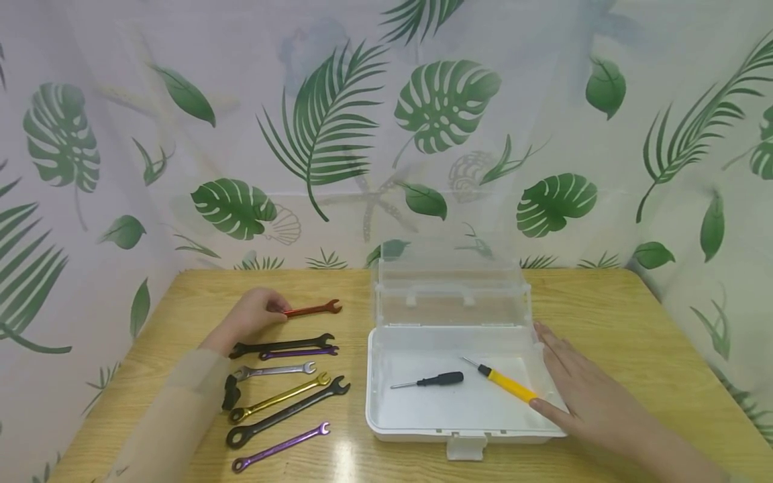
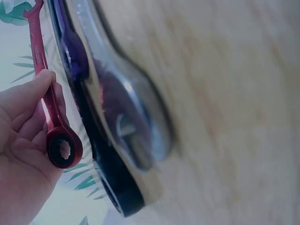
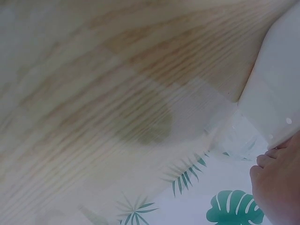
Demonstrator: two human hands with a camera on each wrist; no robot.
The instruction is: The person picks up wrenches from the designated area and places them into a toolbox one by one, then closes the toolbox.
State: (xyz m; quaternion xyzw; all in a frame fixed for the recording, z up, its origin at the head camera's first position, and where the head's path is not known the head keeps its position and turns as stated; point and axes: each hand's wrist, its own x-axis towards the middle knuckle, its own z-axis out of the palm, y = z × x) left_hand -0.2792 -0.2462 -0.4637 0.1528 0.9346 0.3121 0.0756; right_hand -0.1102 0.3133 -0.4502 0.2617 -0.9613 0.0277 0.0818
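Nearest on the desk (image 1: 604,302), the right hand (image 1: 580,386) lies flat with straight fingers on the right rim of the open white box (image 1: 423,419), grasping nothing. Inside the box lie a yellow screwdriver (image 1: 504,381), its handle end just beside the thumb, and a black screwdriver (image 1: 431,380), apart from each other. To the left, a row of wrenches (image 1: 280,396) lies on the desk, purple, black, gold and silver. Farther back, the left hand (image 1: 256,312) pinches the ring end of the red wrench (image 1: 314,309); it seems to rest on the desk, though the wrist view is too blurred to be sure. The clear lid (image 1: 453,295) stands upright behind.
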